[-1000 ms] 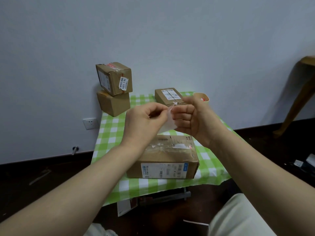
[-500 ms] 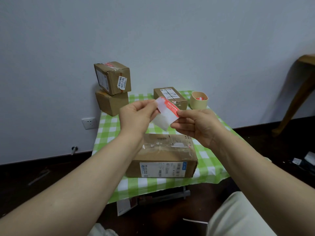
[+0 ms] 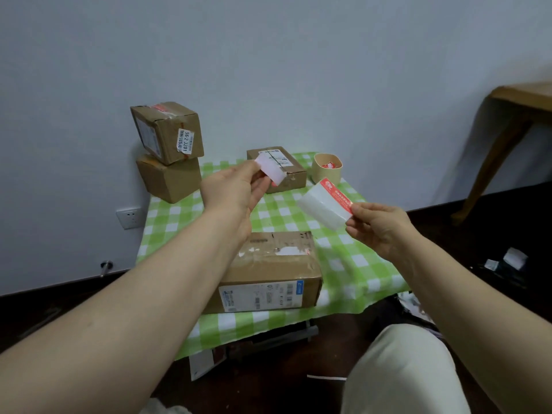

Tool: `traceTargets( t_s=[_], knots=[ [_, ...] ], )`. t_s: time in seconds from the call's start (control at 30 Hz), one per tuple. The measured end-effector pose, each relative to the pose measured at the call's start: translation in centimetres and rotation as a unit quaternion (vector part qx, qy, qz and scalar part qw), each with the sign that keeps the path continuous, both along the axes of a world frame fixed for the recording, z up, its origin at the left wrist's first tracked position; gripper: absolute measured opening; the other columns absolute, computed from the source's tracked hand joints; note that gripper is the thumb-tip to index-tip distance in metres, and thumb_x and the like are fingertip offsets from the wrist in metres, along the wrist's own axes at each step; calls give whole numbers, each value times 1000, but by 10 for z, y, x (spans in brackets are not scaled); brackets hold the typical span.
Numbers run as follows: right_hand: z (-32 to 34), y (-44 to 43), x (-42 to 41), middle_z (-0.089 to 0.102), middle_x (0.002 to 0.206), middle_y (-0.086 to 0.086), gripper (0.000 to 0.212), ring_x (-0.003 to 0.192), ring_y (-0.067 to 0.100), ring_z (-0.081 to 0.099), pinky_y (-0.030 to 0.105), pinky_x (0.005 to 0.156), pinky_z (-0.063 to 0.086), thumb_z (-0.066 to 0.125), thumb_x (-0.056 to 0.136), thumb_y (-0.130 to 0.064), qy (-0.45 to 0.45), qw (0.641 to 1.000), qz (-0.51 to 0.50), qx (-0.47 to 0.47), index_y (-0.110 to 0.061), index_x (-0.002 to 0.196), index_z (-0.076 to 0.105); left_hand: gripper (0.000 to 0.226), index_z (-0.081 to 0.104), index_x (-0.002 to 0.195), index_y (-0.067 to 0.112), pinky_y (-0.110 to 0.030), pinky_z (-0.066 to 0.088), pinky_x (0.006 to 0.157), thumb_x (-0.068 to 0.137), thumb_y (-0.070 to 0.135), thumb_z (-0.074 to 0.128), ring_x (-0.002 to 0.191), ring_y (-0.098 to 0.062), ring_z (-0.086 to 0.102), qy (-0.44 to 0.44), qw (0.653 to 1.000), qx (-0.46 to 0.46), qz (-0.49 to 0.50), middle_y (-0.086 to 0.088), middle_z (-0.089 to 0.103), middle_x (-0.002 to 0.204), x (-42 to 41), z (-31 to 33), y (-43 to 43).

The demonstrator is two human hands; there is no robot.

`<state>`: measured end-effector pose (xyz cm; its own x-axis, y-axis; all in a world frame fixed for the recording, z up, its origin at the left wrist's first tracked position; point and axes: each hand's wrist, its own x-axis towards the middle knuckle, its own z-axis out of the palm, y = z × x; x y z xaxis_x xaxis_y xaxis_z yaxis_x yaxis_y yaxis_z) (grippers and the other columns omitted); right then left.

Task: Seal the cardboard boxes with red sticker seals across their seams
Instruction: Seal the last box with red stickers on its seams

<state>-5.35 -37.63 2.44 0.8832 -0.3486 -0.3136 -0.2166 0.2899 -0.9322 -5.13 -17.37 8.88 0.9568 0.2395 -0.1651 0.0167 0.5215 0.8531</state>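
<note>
My left hand pinches a small pale pink strip and holds it up in front of the far cardboard box. My right hand pinches a white sheet with a red printed sticker along its top edge. Both are raised above the green checked table. Below them lies a large cardboard box with torn tape remnants along its top seam and a shipping label on its front.
Two more boxes are stacked at the back left, the top one tilted on the lower one. A beige cup holding red stickers stands at the back right. A wooden table leg rises at the right; paper scraps lie on the dark floor.
The two hands have pulled apart. The pale strip has come off the sheet with my left hand, and my right hand has carried the sheet down to the right.
</note>
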Motion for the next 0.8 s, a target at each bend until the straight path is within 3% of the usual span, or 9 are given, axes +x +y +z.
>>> traceTargets(
  t_s=[0.07,0.23,0.27,0.33,0.43,0.5,0.57,0.7,0.8],
  knots=[
    [-12,-12,2,53,65,13,18,48,17,55,24,42,55,53,91,3,31,999,-36,-5,-1,74,55,11,58,74,1,-23,59,65,82,-3,63,62,-15,66,2,1000,10,-10,-11,66,74,1,-1,-6],
    [-43,-37,8,50,66,17,12,54,23,52,32,56,59,48,91,10,130,988,-68,-55,11,79,52,9,60,74,0,-19,56,54,82,-3,62,55,-15,62,26,998,42,-41,-10,67,67,2,-8,-18],
    [-46,-38,8,51,67,18,8,53,24,54,34,54,58,48,91,8,155,983,-57,-85,13,89,54,9,61,74,1,-17,54,50,82,-3,62,53,-16,61,29,997,52,-48,-9,68,63,2,-9,-19],
    [-54,-45,10,55,78,17,23,57,25,55,36,52,56,48,94,1,177,965,-27,-191,10,114,53,7,62,75,0,-15,49,44,82,-2,62,52,-16,61,32,995,66,-63,-7,68,56,2,-11,-21],
    [-40,-39,10,58,92,9,25,71,22,53,34,64,46,53,89,-9,92,928,-23,-359,-3,111,64,8,63,75,4,-15,45,41,83,0,62,55,-12,65,16,992,111,-60,-7,70,64,2,-15,-18],
    [-15,-24,5,61,79,6,9,62,16,52,28,56,42,58,87,-13,22,953,-6,-301,-10,85,67,9,65,76,9,-16,45,42,83,4,64,60,-9,67,-25,980,192,-53,-4,70,72,1,-17,-17],
    [12,-3,-4,62,63,2,9,53,12,52,24,49,38,63,85,-15,-12,980,69,-189,-10,78,65,12,68,75,17,-17,45,43,81,7,66,65,-9,67,-94,949,300,-38,1,70,74,-2,-20,-15],
    [51,32,-20,63,58,-1,17,47,8,52,18,42,35,61,87,-22,-2,967,238,-93,-11,76,68,13,71,68,29,-22,53,62,77,20,72,64,1,63,-219,873,436,-9,17,68,64,-12,-24,-12],
    [62,47,-22,62,56,-2,27,45,7,51,15,36,33,59,88,-32,19,960,271,-68,-12,71,66,9,76,76,20,-31,55,68,77,27,69,72,-8,67,-302,788,535,49,8,72,76,-14,-31,-5]
  ],
)
